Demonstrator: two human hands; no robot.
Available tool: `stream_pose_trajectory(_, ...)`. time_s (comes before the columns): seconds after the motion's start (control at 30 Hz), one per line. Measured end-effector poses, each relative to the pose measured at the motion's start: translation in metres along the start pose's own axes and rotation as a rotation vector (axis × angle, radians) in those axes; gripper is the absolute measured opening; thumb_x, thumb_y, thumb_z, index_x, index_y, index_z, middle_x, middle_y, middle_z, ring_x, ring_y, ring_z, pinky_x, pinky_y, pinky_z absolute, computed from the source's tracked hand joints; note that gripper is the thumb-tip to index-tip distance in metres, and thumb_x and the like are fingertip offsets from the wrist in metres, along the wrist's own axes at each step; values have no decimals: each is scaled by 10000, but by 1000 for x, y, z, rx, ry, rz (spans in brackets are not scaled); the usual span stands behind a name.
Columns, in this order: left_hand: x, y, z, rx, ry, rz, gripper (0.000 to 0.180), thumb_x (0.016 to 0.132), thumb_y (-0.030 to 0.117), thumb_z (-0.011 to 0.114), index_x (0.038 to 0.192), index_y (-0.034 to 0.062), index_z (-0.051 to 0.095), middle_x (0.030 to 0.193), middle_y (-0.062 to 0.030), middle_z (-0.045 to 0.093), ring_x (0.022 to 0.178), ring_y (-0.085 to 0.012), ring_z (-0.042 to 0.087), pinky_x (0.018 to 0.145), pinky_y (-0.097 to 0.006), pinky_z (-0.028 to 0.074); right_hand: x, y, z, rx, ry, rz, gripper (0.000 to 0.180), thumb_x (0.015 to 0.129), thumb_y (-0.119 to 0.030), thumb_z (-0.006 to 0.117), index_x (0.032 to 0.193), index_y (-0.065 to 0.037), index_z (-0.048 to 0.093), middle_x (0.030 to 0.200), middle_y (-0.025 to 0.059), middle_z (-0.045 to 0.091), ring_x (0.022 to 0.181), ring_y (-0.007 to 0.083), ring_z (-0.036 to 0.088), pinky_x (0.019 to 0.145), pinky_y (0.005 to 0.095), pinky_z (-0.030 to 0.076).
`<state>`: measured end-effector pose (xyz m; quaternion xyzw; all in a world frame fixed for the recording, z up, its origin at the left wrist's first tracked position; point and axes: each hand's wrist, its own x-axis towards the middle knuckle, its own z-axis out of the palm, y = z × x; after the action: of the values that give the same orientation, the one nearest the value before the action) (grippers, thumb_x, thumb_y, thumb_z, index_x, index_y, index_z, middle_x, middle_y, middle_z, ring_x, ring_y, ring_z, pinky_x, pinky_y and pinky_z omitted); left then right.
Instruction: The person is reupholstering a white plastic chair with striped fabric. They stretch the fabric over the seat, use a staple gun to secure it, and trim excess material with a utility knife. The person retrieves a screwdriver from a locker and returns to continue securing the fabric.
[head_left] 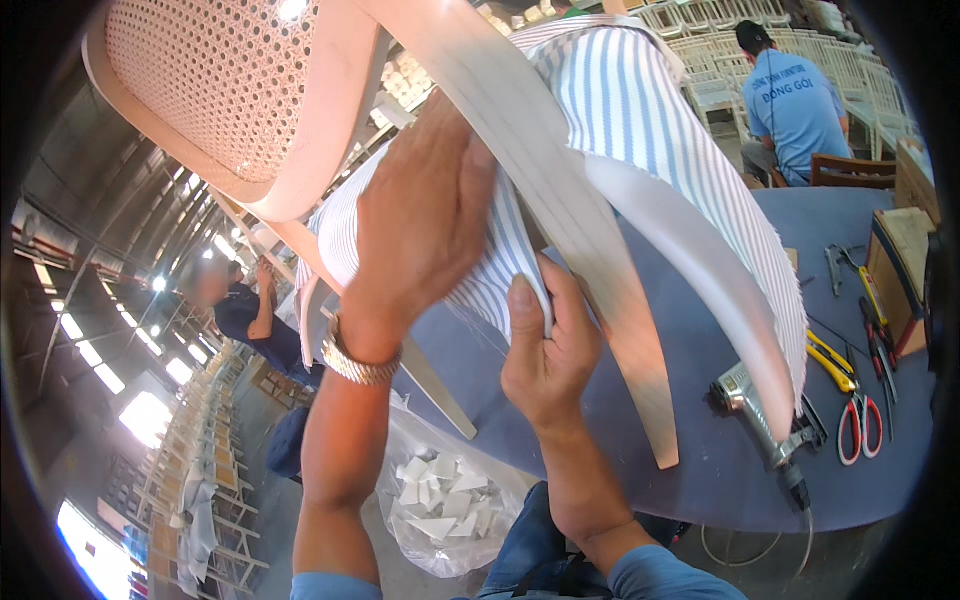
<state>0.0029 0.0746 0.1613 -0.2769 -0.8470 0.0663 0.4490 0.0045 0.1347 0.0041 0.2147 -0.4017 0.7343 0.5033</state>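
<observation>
A pale wooden chair (540,130) with a woven cane back (210,80) lies tilted over a blue-grey table (700,330). Blue-and-white striped fabric (630,100) covers its seat. My left hand (425,215), with a metal watch on the wrist, presses flat on the fabric beside the chair frame. My right hand (545,345) pinches the lower edge of the striped fabric between thumb and fingers. A white webbing strip (700,250) runs along the fabric's edge.
On the table lie a pneumatic staple gun (765,420), red-handled scissors (860,425), yellow-handled pliers (830,360) and other tools. A clear bag of white offcuts (445,500) sits below. One person in blue (795,100) sits far right, another (250,315) stands at left among stacked chairs.
</observation>
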Motion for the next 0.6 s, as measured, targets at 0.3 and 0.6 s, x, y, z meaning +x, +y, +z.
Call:
stream_pose_trajectory(0.3,-12,-3,12,64,90,75,418,1028,188,533,1395,-11,538,1359,-256,609,1171,-442,626,984,-457,512,-1,-8,-3,292,-81,272,232,1039,-172,639,1149,32,636,880,102,693,751,151,633,710,293,517)
stream_pose_trajectory(0.6,-11,-1,14,72,133,78,420,1020,177,540,1397,-9,534,1325,-248,627,1112,-437,648,934,-452,532,0,0,-7,29,-128,171,261,1062,-228,611,927,-5,617,748,8,590,707,81,500,649,248,425)
